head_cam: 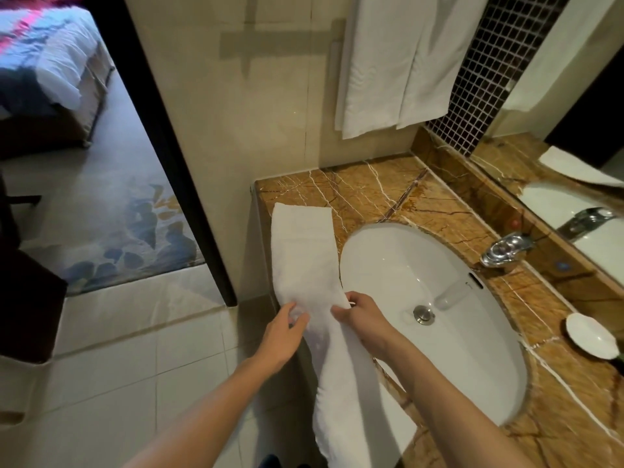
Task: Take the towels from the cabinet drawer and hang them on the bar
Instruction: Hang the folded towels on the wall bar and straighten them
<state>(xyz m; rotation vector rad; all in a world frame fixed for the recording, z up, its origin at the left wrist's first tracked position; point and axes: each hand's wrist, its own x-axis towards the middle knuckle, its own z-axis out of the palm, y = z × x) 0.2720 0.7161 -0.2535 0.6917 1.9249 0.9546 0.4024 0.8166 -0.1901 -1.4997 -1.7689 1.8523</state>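
A long white towel, folded into a strip, lies along the left end of the brown marble counter and hangs down over its front edge. My left hand grips the towel's left edge near the counter front. My right hand pinches its right edge beside the sink. Two white towels hang on the wall above the counter; the bar that carries them is out of view. No drawer is in view.
A white oval sink fills the counter, with a chrome tap behind it and a white soap dish at the right. A mirror runs along the right wall. At left a doorway opens onto a carpeted bedroom.
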